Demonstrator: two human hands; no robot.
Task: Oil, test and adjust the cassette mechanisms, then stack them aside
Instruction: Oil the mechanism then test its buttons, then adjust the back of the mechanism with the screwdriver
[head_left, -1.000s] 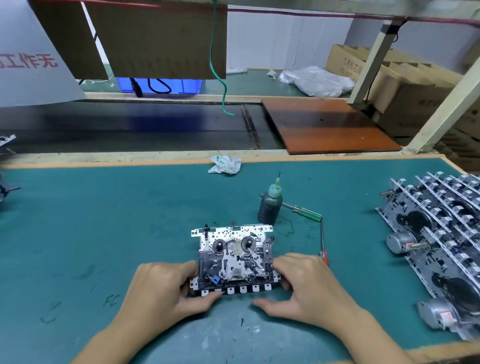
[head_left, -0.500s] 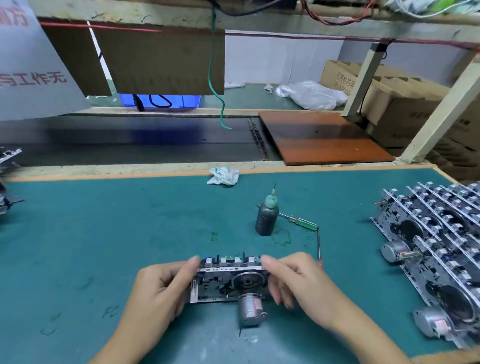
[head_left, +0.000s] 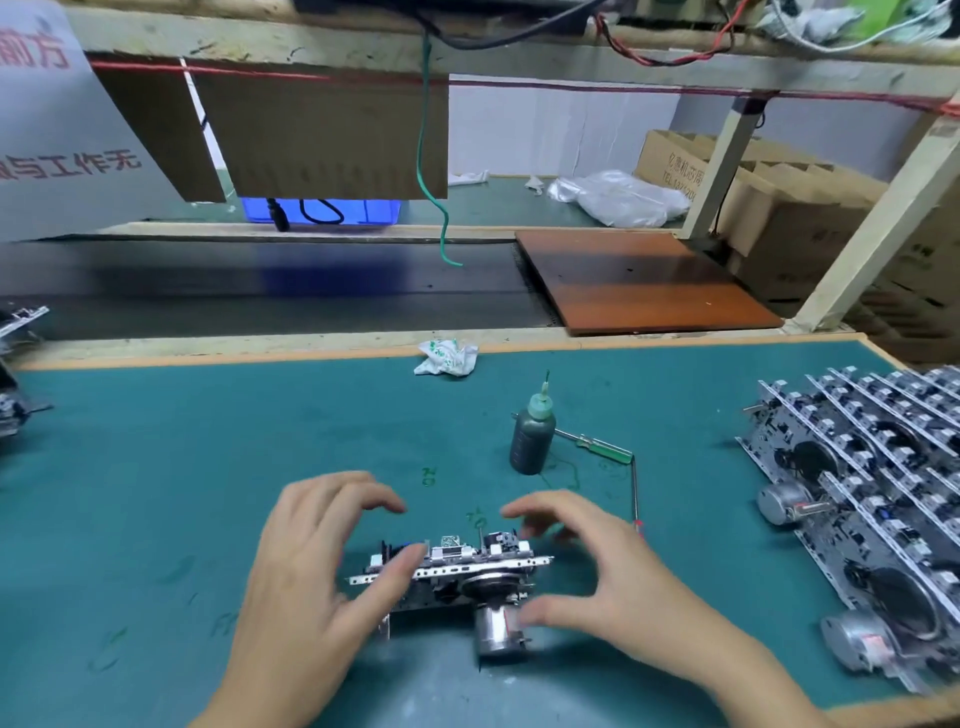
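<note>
Near the front edge of the green worktop (head_left: 156, 467) the cassette mechanism (head_left: 457, 571) sits between both hands. The left hand (head_left: 311, 561) lays its thumb on it, fingers spread loose — the right hand (head_left: 597, 566) touches the motor with its thumb, fingers arched wide

green-matted bench (head_left: 208, 457), oil bottle (head_left: 532, 439), screwdriver (head_left: 597, 445), crumpled wrapper (head_left: 445, 357), stacked mechanisms (head_left: 872, 499)
</note>
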